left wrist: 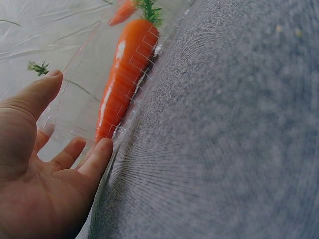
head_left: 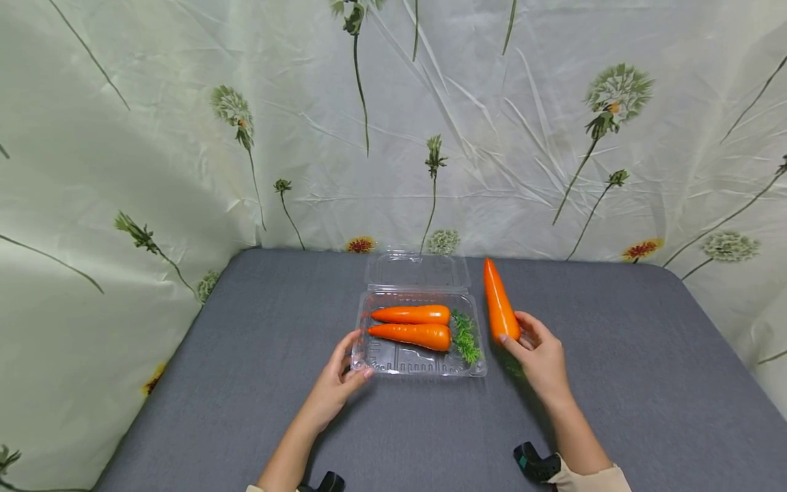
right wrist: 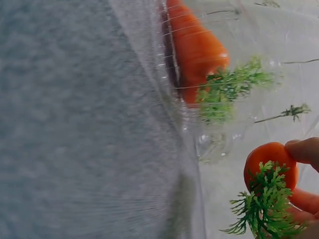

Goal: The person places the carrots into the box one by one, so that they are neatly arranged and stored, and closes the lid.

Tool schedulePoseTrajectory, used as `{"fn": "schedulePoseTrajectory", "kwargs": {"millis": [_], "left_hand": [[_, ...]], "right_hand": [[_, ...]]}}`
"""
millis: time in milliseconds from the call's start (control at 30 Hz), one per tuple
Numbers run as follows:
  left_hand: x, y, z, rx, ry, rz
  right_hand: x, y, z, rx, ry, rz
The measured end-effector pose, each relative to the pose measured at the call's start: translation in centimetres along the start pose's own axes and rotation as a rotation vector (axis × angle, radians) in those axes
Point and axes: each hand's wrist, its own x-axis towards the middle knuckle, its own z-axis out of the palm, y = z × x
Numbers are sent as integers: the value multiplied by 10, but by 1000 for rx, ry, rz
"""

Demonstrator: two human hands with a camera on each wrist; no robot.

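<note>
Two orange carrots (head_left: 410, 315) lie side by side in a clear plastic clamshell box (head_left: 393, 367), green leafy tops (head_left: 466, 338) at its right end. My left hand (head_left: 335, 383) is at the box's left side, fingers by the wall and thumb near the front corner. In the left wrist view those fingers are loosely spread, fingertips right at the box. My right hand (head_left: 544, 359) pinches a third carrot (head_left: 499, 301) by its thick end, right of the box, its tip pointing away. Green leaves (right wrist: 269, 204) hang from that carrot in the right wrist view.
The hinged clear lid (head_left: 418, 268) stands open behind the box. Grey cloth covers the table (head_left: 277, 314). A pale curtain (head_left: 393, 137) with printed dandelions rises along the back and left edges. Black devices (head_left: 535, 465) are strapped at both wrists.
</note>
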Motion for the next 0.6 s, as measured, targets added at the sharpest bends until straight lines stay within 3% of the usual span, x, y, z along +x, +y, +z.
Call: {"fn": "schedulePoseTrajectory", "kwargs": {"millis": [233, 600], "left_hand": [[2, -7, -2, 8, -10, 25], [1, -7, -3, 6, -9, 27]], "right_hand": [[5, -11, 1, 19, -23, -135], [15, -34, 9, 89, -183, -257]]}}
